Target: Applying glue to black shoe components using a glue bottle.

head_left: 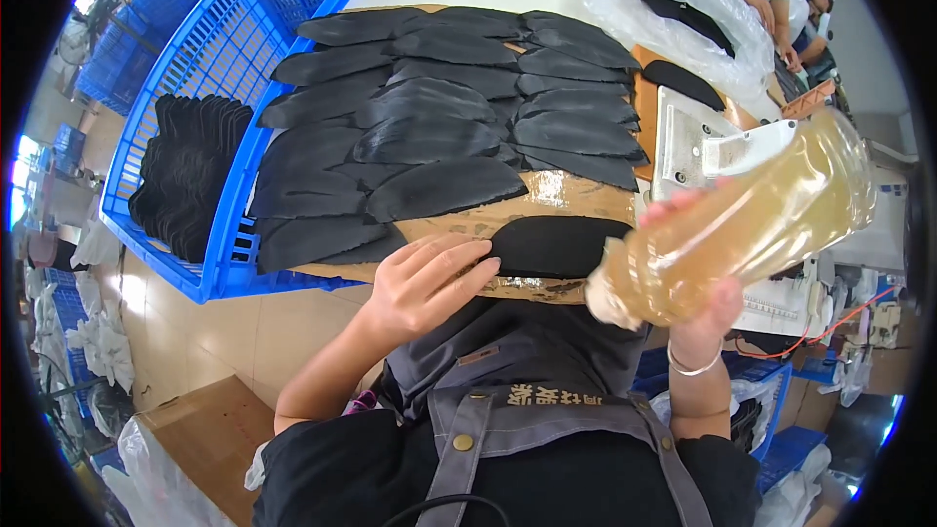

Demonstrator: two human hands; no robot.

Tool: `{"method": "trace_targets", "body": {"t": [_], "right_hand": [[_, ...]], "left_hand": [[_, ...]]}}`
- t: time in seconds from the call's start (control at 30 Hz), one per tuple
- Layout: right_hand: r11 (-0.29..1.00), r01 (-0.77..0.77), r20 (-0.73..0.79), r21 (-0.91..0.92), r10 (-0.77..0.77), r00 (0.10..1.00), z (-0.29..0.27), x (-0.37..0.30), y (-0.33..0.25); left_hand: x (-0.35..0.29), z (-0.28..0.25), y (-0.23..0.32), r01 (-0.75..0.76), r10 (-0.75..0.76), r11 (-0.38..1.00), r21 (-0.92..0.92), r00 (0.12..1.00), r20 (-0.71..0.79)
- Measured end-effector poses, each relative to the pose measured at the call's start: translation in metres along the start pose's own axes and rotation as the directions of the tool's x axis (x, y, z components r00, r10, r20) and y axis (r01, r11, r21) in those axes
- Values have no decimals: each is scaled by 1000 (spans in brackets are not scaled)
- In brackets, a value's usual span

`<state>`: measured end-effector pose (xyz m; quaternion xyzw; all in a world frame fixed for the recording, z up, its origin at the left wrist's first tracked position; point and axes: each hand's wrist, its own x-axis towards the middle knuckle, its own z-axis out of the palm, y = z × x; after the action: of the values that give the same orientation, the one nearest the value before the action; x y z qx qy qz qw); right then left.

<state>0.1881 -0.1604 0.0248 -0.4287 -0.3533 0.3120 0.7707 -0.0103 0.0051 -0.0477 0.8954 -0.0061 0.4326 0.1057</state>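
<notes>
My right hand (705, 320) is wrapped round a clear plastic bottle (781, 220) of amber-yellow liquid. The bottle lies tilted, its wide base up to the right. Its pale, crumpled-looking mouth end (613, 293) points down at the right end of a black, curved flat pad (556, 246); whether the two touch I cannot tell. At the pad's other end, my left hand (429, 278) rests its outstretched fingertips on the edge. The pad lies on brown taped cardboard (439, 225). Beyond it, several overlapping rows of similar black pieces (429, 122) cover the board, some with a sheen.
A blue plastic crate (220, 278) with stacked black pieces (185, 171) stands left. A clear plastic bag (752, 44), another black piece (681, 84) and a white machine (683, 141) are at right. A cardboard box (210, 444) sits low left. Other people work at far right.
</notes>
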Motion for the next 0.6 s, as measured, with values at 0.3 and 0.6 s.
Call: {"method": "trace_targets", "body": {"t": [0.3,0.6], "right_hand": [[815,300,508,-495,-9,861,50,36,32],[743,358,584,-565,54,810,51,40,43]], "left_hand": [[-5,-1,0,12,-13,1000,-18,999,-48],[-10,-3,-1,-55,53,998,27,997,56]]}}
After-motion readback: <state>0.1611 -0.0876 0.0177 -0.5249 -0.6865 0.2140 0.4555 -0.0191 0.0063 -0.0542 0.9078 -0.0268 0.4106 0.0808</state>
